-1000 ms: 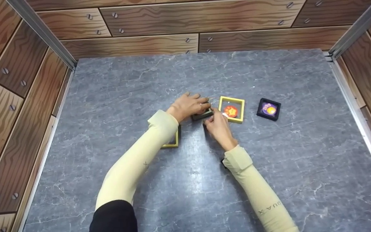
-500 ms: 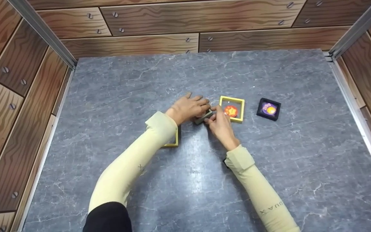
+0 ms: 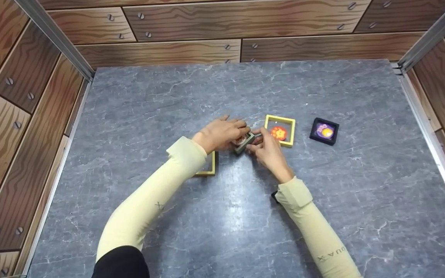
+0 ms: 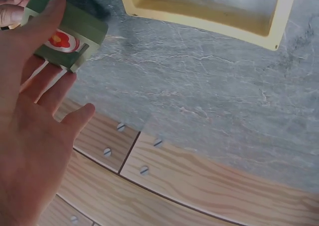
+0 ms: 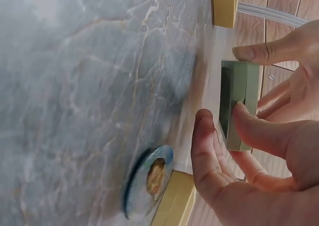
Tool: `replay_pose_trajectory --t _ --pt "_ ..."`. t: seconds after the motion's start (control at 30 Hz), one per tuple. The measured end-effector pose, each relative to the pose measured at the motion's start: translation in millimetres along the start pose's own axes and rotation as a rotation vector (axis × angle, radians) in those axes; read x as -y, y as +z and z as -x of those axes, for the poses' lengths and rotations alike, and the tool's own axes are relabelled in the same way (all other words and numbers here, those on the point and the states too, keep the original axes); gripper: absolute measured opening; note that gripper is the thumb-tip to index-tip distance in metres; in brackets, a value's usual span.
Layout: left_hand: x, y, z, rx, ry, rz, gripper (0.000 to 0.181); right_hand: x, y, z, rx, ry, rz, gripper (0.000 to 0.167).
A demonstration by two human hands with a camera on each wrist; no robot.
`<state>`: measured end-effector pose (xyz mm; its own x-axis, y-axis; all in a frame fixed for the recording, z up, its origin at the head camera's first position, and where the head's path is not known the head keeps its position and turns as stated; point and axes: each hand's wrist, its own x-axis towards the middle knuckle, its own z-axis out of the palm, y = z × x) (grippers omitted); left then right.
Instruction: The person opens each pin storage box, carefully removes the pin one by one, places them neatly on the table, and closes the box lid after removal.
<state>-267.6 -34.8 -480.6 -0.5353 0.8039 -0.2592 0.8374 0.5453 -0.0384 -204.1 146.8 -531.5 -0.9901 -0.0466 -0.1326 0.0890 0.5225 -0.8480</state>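
Observation:
Both hands are on a small green display frame (image 3: 240, 149) in the middle of the table in the head view. It is tilted. In the left wrist view a round red-and-white piece (image 4: 62, 41) shows inside the green frame. My left hand (image 3: 220, 134) grips it, thumb on one side and fingers on the other. My right hand (image 3: 272, 153) pinches its near right side; in the right wrist view the thumb (image 5: 254, 126) lies against its edge. Fingers partly hide the frame.
Right of the hands lies a yellow frame (image 3: 293, 131) with an orange-red round piece; farther right, a black frame (image 3: 332, 141) with a purple-and-yellow one. Another yellow frame (image 3: 213, 166) is partly under the left sleeve. A black object (image 3: 274, 197) shows beside the right sleeve.
The green frame has been tipped up from lying nearly flat, and more of its inside shows. Both hands have stayed at it, with the right wrist and forearm shifting slightly right.

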Motion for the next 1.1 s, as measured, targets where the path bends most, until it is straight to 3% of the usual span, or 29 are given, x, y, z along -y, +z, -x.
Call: replay_pose_trajectory --t 0.23,0.53,0.83,1.1 --pt "0.9 3.1 3.8 -0.051 0.031 0.115 0.060 -4.7 -4.4 -0.3 0.058 0.020 -0.069 0.040" --pt "-1.9 10.6 10.3 -0.062 -0.005 0.254 0.073 -16.2 -6.0 -5.7 0.172 0.009 -0.327 0.041" --pt "-5.0 23.0 17.3 -0.138 -0.017 0.416 0.072 -25.4 -13.7 -6.0 0.301 0.046 -0.401 0.048" --pt "-9.1 29.7 22.3 -0.178 -0.041 0.602 0.074 -27.9 -16.6 -2.1 0.385 0.156 -0.741 0.047"
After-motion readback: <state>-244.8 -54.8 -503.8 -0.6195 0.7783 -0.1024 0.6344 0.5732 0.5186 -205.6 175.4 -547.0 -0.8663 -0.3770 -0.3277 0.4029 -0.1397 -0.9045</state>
